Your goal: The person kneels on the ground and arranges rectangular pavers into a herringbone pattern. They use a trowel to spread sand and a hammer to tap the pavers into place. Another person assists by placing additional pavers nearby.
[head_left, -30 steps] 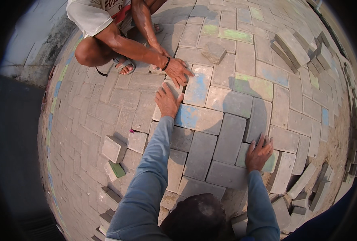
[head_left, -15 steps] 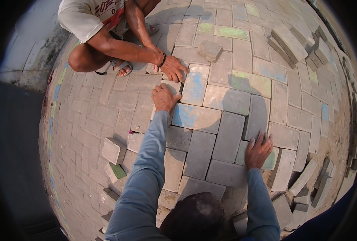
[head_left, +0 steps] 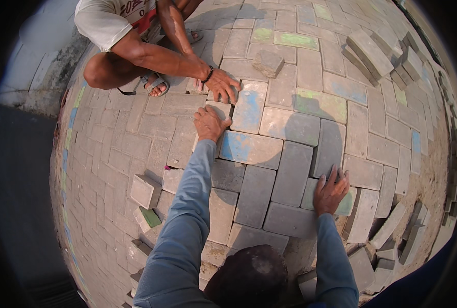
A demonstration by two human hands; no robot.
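My left hand point(head_left: 211, 124) is closed over a narrow grey paving block point(head_left: 219, 108), fingers along its far left side and the thumb at its right edge. This block sits in the row beside a blue-smeared paver point(head_left: 249, 107). Just beyond my fingertips, a co-worker's hand point(head_left: 221, 84) with a dark bracelet presses down near the same block's far end. Over on the right, my right hand point(head_left: 331, 194) lies with its fingers apart on a green-tinted paver point(head_left: 345, 204), its fingertips reaching the edge of a shaded grey paver point(head_left: 329, 149).
A rough stone lump point(head_left: 268, 63) rests on the laid pavers. Loose blocks are stacked at the far right point(head_left: 369, 54), and tilted ones point(head_left: 387, 226) lie at the near right. Another loose block point(head_left: 145, 191) is left of my left arm. The co-worker squats at the far left.
The co-worker's knee and arm have shifted very slightly. Both my hands stay in nearly the same places on the pavers.
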